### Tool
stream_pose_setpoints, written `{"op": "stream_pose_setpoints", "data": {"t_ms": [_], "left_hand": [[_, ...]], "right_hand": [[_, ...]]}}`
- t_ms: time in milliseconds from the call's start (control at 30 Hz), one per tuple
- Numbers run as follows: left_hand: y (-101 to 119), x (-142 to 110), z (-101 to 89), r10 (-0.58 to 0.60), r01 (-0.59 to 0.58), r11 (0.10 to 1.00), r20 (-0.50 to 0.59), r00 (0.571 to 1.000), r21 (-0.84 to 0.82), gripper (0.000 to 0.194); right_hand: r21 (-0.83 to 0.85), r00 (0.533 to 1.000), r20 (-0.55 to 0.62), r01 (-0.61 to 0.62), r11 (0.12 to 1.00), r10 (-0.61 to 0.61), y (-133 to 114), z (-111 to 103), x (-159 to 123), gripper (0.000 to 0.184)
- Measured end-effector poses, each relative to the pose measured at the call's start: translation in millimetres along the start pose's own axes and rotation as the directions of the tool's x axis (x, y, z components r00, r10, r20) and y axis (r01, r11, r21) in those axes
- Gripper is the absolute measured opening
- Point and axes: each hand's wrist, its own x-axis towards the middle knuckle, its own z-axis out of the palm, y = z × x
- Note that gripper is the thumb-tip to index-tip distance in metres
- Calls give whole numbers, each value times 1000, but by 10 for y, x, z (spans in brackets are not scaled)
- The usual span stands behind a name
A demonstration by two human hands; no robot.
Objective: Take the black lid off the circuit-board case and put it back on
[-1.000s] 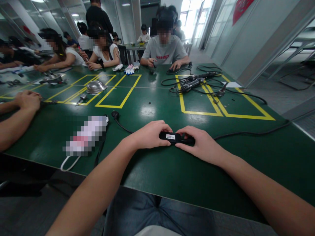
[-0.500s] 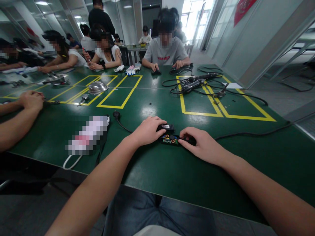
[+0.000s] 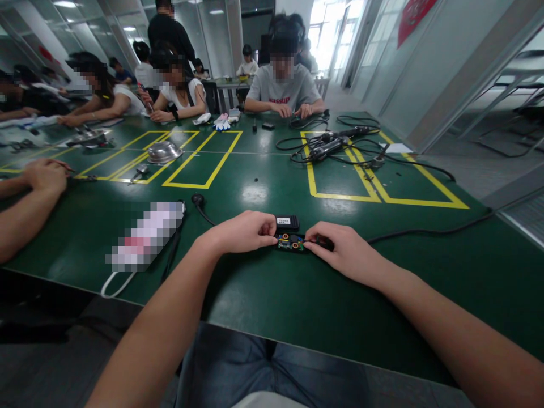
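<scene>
An open black case with a circuit board point(image 3: 290, 242) lies on the table between my hands; copper-coloured coils and coloured parts show inside. My left hand point(image 3: 244, 232) is closed, its thumb and curled fingers pinching the left end of the case. At the other end my right hand point(image 3: 346, 249) pinches the case where a black piece lies under the fingers, partly hidden. Just behind the case rests a black ribbed cover point(image 3: 287, 222) with a white label, apart from my fingertips. A black plug point(image 3: 198, 199) on a cord lies left of my left hand.
A black cable point(image 3: 425, 231) runs right from behind my right hand. Tangled black cords point(image 3: 327, 148) lie beyond, over yellow tape. A metal bowl point(image 3: 165, 152) stands left. A blurred-out item with a white loop point(image 3: 111, 285) lies near the front edge. Another person's hands point(image 3: 46, 175) rest at left.
My left fingers have come off the labelled cover and curled at the case's left end. My right hand has barely moved. Across the table, a person's hand has left small black objects on the table.
</scene>
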Motion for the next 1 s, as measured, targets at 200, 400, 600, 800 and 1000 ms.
{"op": "stream_pose_setpoints", "data": {"t_ms": [200, 400, 600, 800, 1000], "left_hand": [[5, 10, -22, 10, -10, 999, -12, 1000, -49, 9], [-32, -8, -86, 18, -23, 996, -60, 998, -89, 6], [-70, -8, -101, 31, -38, 991, -54, 998, -130, 4], [-124, -11, -90, 33, -30, 996, 24, 999, -88, 6], [-88, 19, -46, 66, -62, 997, -125, 990, 36, 6]], "right_hand": [[9, 999, -39, 16, 1000, -15, -25, 3, 0, 5], [64, 994, -108, 30, 998, -23, -35, -40, -16, 10], [65, 997, -80, 14, 998, -8, -48, -60, -6, 10], [33, 1000, -23, -20, 999, 21, -32, -63, 5, 11], [14, 1000, -12, -24, 1000, 24, -19, -62, 14, 11]]}}
